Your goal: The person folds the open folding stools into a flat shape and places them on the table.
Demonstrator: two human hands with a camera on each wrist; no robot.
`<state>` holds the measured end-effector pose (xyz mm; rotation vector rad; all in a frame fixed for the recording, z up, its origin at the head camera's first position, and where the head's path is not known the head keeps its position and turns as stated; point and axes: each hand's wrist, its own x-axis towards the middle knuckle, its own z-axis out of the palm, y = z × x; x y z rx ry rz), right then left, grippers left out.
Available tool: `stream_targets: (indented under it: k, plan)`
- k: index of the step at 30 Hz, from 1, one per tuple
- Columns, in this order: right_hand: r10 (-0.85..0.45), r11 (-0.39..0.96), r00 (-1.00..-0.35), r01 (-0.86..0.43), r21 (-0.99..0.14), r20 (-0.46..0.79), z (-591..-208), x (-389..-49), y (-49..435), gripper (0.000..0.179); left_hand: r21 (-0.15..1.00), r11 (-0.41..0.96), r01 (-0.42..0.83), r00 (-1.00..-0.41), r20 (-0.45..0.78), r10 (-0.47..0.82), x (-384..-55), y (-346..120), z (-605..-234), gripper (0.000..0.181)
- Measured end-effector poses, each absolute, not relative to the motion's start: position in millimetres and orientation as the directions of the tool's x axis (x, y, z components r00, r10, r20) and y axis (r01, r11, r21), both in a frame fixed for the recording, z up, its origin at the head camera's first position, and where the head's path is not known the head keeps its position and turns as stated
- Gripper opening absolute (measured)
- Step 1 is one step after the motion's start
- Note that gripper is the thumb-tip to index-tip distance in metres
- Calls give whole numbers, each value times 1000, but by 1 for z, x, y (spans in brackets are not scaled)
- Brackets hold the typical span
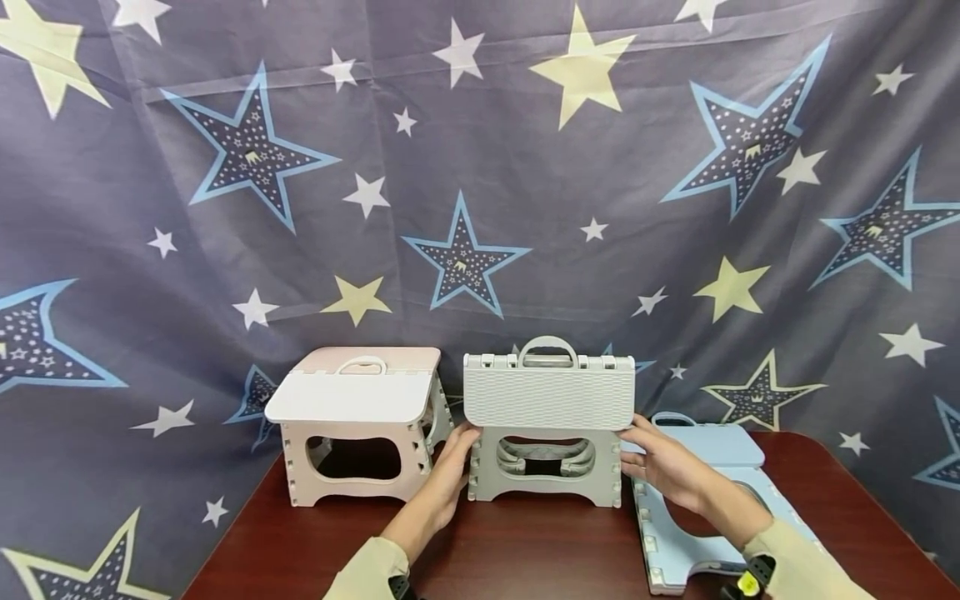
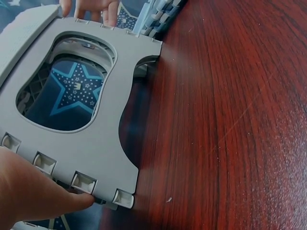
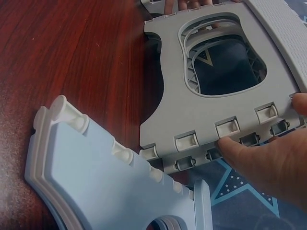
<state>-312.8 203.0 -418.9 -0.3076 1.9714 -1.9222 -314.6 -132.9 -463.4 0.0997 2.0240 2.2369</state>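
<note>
A grey-green folding stool (image 1: 545,467) stands in the middle of the table, its textured top half (image 1: 548,398) tilted towards me and a carry handle (image 1: 548,342) above it. On its left side my left hand (image 1: 442,479) rests with extended fingers. Along the hinged left edge, in the left wrist view, lies a finger (image 2: 79,201). My right hand (image 1: 667,467) touches the right side with fairly straight fingers. The right wrist view shows its fingertip (image 3: 228,143) against the hinged side, the thumb (image 3: 300,103) higher up. Some fingers are hidden behind the panels.
A pale pink folding stool (image 1: 352,458) with a white half-top stands at the left. A light blue folding stool (image 1: 712,446) lies flat at the right, close beside my right hand. The red-brown table (image 1: 540,550) ends before a star-patterned cloth (image 1: 480,167).
</note>
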Motion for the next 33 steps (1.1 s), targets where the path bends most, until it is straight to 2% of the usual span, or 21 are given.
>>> stream_targets:
  k: [33]
  plan:
    - [-409, 54, -905, 107, -993, -120, -420, -314, 201, 70, 993, -108, -51, -992, -38, 121, -315, -133, -463, 73]
